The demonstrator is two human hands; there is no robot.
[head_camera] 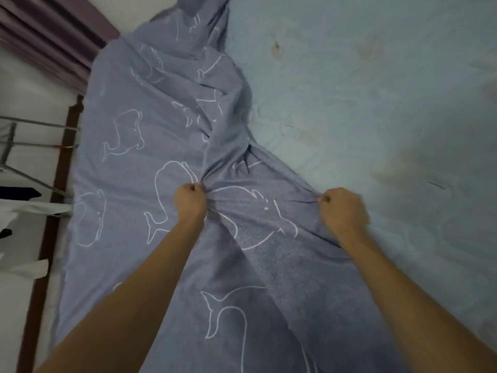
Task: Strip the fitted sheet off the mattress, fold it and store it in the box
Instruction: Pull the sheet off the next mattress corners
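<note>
Head view gives me my left hand point(191, 199) clenched around a bunched fold of the grey-blue fitted sheet with white whale outlines point(129, 162), and my right hand point(341, 208) gripping another pinch of the same cloth, the two well apart. Both sets of fingertips are buried in the gathers, so I cannot see exactly how they hold. The sheet lies under and between my hands, heaped over the left part of the pale blue quilted mattress point(376, 103), and is cut off at the top and bottom edges. Left of it runs a dark wooden bed frame point(57, 184), with thin metal rods point(35, 125) and a blurred purple curtain point(45, 30) beyond.
</note>
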